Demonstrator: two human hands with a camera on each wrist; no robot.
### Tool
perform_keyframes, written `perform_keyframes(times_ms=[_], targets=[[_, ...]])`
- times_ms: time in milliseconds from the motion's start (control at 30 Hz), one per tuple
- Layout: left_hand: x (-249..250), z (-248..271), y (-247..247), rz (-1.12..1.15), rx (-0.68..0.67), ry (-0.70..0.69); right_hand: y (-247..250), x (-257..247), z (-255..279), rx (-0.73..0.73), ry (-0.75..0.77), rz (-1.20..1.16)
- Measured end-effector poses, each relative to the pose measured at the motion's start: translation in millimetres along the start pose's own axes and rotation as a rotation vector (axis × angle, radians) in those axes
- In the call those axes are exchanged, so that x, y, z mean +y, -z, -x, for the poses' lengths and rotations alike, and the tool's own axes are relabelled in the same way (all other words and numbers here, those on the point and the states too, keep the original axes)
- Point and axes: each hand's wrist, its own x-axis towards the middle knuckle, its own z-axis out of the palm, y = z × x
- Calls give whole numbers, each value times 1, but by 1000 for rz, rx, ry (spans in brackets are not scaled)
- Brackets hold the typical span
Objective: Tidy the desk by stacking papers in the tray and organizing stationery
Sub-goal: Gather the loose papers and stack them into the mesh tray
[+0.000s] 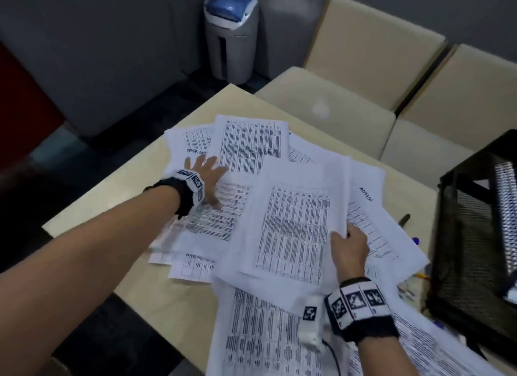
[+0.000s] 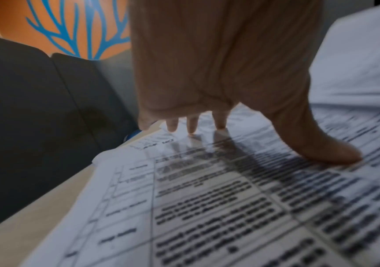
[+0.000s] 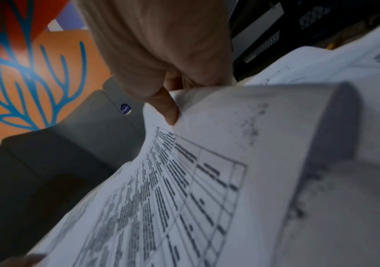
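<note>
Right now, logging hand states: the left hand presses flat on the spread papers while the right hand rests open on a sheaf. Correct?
Partly. The right hand is not open: the right wrist view shows thumb and fingers pinching the sheaf. The left hand does press flat on the papers.

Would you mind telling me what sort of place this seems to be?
Probably an office or meeting room: printed white paper sheets spread over a pale beige table, a black wire-mesh paper tray at its right, cream cushioned seats behind, and a grey bin with a blue lid.
</note>
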Motion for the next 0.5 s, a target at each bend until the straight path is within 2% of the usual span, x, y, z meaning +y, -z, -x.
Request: perform_keyframes(times_ms=[67, 133, 200, 300, 400, 433, 500], targets=[[-5, -6, -1, -68, -5, -1, 9, -4, -10, 26, 65, -28], [-4, -8, 3, -66, 73, 6, 14, -9, -20, 59, 127, -60], [-5, -3, 9, 275, 200, 47, 15, -14, -31, 108, 157, -73], [-21, 2, 7, 714, 372, 278, 14, -25, -47, 172, 172, -103], [-34, 6, -4, 827, 388, 502, -1, -33, -59, 55, 168, -18], [-33, 6, -7, 846, 364, 531, -9, -33, -60, -29, 151, 36], [-24, 5, -9, 863, 336, 494, -25, -32, -56, -184, 140, 126]])
